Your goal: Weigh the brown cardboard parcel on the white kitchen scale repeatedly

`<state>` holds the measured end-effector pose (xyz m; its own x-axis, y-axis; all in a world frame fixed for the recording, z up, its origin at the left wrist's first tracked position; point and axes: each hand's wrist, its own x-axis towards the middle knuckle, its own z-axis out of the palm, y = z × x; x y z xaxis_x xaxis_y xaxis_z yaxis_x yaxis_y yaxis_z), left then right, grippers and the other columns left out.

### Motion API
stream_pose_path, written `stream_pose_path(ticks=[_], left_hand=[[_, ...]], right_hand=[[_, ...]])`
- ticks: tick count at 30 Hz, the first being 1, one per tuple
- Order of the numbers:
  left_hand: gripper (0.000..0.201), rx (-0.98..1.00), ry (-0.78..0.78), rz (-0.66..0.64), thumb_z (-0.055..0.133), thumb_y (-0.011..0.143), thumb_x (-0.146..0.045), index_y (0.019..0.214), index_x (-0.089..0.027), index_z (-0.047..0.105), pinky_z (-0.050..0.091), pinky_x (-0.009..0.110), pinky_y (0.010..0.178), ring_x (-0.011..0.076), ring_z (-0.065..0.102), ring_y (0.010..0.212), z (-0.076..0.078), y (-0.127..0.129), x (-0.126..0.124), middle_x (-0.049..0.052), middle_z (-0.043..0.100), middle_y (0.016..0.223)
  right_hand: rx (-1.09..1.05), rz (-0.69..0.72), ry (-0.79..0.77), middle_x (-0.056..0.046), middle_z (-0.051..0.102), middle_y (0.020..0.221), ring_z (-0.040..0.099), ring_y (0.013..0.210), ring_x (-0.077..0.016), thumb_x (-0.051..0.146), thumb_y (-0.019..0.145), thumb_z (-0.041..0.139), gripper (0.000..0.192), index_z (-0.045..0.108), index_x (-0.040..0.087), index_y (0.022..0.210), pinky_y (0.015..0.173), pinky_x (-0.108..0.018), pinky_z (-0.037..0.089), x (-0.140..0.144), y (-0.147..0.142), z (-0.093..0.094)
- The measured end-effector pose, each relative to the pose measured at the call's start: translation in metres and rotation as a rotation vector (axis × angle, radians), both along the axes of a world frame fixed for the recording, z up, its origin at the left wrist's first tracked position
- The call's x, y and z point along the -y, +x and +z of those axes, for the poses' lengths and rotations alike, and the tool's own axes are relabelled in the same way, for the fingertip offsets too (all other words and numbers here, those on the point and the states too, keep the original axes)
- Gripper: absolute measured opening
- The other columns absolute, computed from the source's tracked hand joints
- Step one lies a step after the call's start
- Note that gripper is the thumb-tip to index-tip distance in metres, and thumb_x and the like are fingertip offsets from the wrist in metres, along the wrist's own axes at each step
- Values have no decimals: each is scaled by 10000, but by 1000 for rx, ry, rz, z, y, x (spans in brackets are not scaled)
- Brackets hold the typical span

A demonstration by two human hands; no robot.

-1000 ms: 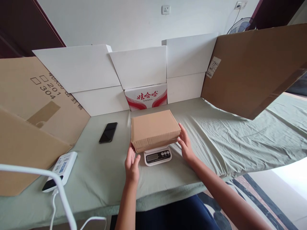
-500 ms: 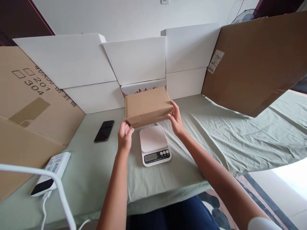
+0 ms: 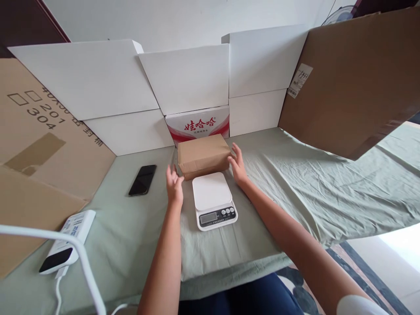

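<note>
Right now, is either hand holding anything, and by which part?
Nothing is gripped. The brown box rests on the cloth; right hand touches its right end, left hand is open beside it.

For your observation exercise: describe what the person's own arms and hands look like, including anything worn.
Both forearms are bare. The left hand and right hand wear no gloves, rings or watch. A white sleeve edge shows on the right upper arm. No markings are visible.

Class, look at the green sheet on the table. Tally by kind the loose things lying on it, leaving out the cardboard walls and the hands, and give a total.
Brown parcel box: 1
White kitchen scale: 1
Black phone: 1
White power bank: 1
Total: 4
</note>
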<state>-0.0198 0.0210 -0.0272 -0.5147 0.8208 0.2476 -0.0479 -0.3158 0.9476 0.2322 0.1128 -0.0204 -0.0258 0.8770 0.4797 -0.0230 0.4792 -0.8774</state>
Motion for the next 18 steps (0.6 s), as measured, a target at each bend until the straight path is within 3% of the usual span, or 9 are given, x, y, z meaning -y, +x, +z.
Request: stream_pose_path(ticks=[4, 9, 14, 18], left_hand=[[919, 82, 36, 209, 573, 779, -253, 1621, -257, 208, 272, 432, 1234, 222, 334, 1544, 5, -22, 2, 149, 360, 1663], [842, 193, 16, 262, 575, 834, -313, 1611, -281, 253, 319, 378, 1216, 186, 363, 1527, 10, -34, 3, 113, 392, 1653], [786, 198, -64, 113, 562, 823, -299, 1579, -240, 357, 348, 371, 1201, 195, 436, 1487, 8, -21, -1, 128, 479, 1595], [666, 148, -147, -79, 556, 881, -399, 1521, -241, 465, 327, 400, 1215, 224, 452, 1478, 2, -8, -5, 109, 501, 1582]], right_hand=[[-11, -231, 18, -18, 218, 1717, 259, 1583, -268, 561, 965, 433, 690, 248, 357, 1598, 1268, -524, 292, -5, 21, 0], [-43, -223, -95, -46, 288, 1694, 273, 1578, -283, 530, 940, 454, 689, 306, 332, 1583, 1241, -545, 330, 3, 29, 3], [-17, 5, -159, -70, 446, 1613, 405, 1509, -293, 537, 921, 503, 680, 392, 320, 1556, 1224, -533, 353, 15, 12, 7], [13, 119, -157, -52, 462, 1612, 389, 1514, -292, 549, 921, 541, 708, 381, 319, 1571, 1233, -522, 346, 21, 3, 8]])
